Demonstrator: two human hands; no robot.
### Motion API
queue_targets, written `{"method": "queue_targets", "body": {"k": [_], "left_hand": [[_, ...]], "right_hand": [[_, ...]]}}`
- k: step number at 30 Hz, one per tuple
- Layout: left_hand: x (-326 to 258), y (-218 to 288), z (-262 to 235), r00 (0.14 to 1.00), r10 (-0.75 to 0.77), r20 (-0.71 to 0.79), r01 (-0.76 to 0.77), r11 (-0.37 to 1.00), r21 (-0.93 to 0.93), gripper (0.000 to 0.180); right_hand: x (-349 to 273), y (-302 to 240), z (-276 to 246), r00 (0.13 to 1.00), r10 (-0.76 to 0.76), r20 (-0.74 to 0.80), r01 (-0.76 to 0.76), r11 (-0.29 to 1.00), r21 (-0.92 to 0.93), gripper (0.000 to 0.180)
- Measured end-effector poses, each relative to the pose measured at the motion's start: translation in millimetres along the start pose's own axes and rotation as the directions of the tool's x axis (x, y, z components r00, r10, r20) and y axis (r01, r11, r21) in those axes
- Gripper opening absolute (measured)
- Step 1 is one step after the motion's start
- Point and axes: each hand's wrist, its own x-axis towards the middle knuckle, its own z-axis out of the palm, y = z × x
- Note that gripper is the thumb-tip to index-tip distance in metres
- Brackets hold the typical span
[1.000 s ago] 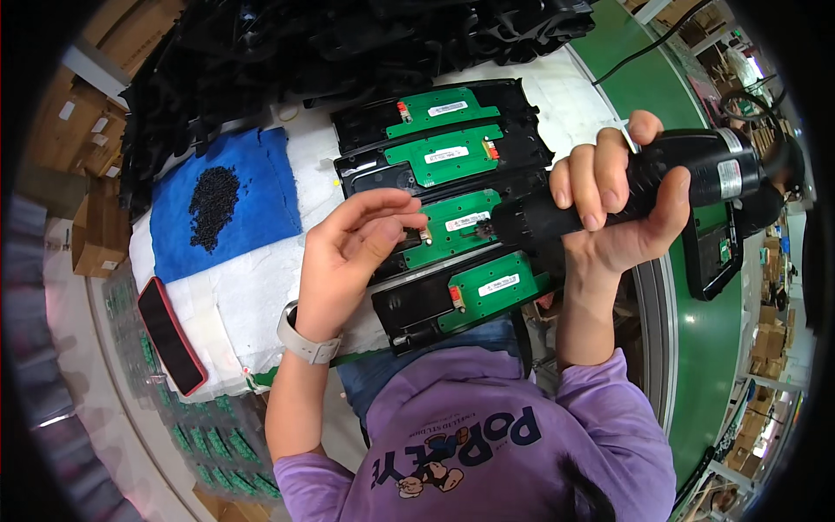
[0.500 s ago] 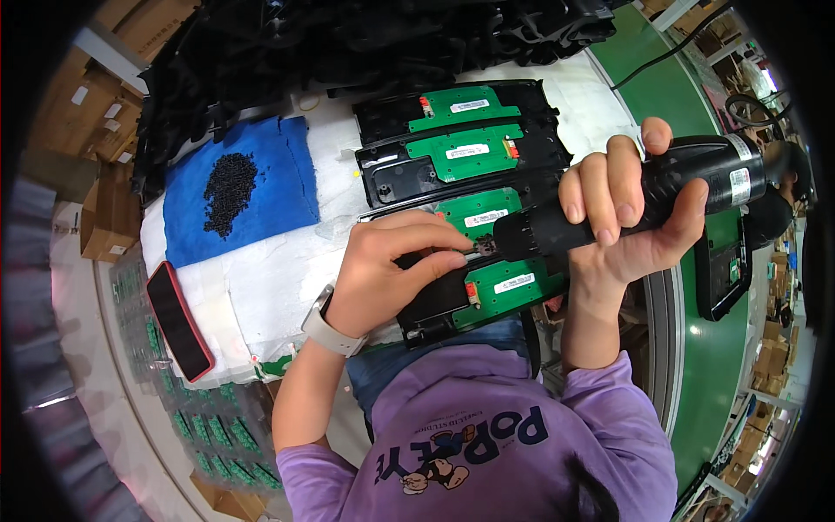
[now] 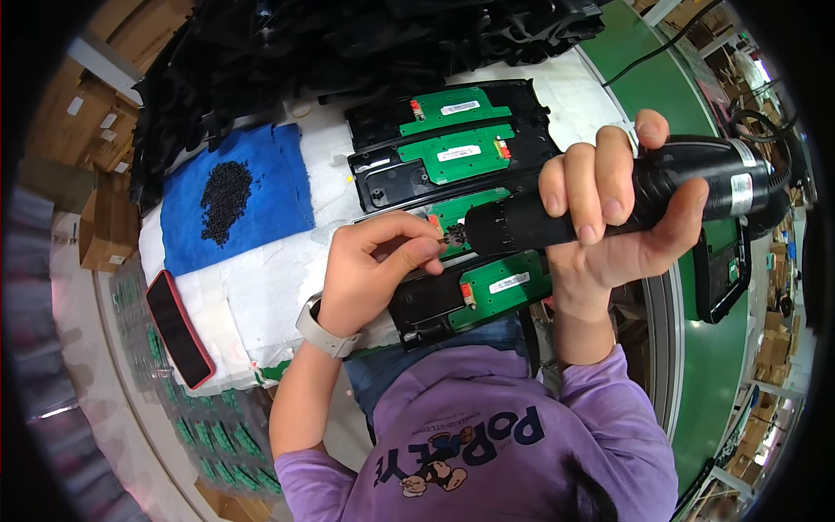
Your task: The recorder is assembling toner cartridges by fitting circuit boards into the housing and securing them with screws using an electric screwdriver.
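My right hand (image 3: 604, 209) is wrapped round a black electric screwdriver (image 3: 513, 224), held nearly level with its tip toward the left. A small clump of dark screws (image 3: 455, 235) clings about the tip. Thumb and forefinger of my left hand (image 3: 370, 265) pinch together right beside that clump; what lies between them is too small to make out. Beneath both hands is a row of several black plastic panels (image 3: 379, 190), each carrying a green circuit board (image 3: 457, 155) with a white label. The hands and screwdriver hide part of the third panel.
A blue cloth (image 3: 277, 209) on the left bears a pile of small black screws (image 3: 226, 196). Near it lies a red-edged phone (image 3: 180, 331). Black plastic parts (image 3: 365, 43) are heaped along the back. A green work surface (image 3: 718, 348) with a black frame (image 3: 726, 300) extends right.
Both hands and the screwdriver have shifted a little left, and the tip has lifted off the panel area. The left fingers stay pinched beside the tip.
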Motion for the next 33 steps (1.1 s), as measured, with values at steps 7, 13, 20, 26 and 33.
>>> {"method": "queue_targets", "body": {"k": [7, 13, 20, 26, 33], "left_hand": [[7, 1, -7, 0.970, 0.230, -0.080, -0.227, 0.973, 0.045, 0.023], [5, 3, 6, 0.940, 0.311, -0.139, -0.325, 0.942, -0.089, 0.015], [3, 5, 5, 0.962, 0.260, -0.087, -0.268, 0.960, -0.087, 0.011], [2, 2, 5, 0.954, 0.166, -0.251, -0.182, 0.982, -0.041, 0.018], [5, -3, -5, 0.983, -0.005, -0.184, -0.044, 0.965, -0.259, 0.006]], "right_hand": [[4, -21, -22, 0.996, 0.078, 0.039, -0.069, 0.979, -0.194, 0.038], [-1, -16, -27, 0.997, 0.074, -0.033, -0.081, 0.929, -0.360, 0.033], [-1, -10, -22, 0.994, 0.074, -0.075, -0.096, 0.931, -0.353, 0.029], [-5, -8, -19, 0.984, 0.166, -0.066, -0.177, 0.845, -0.505, 0.023], [-4, -7, -15, 0.976, 0.153, -0.158, -0.214, 0.823, -0.526, 0.021]]}}
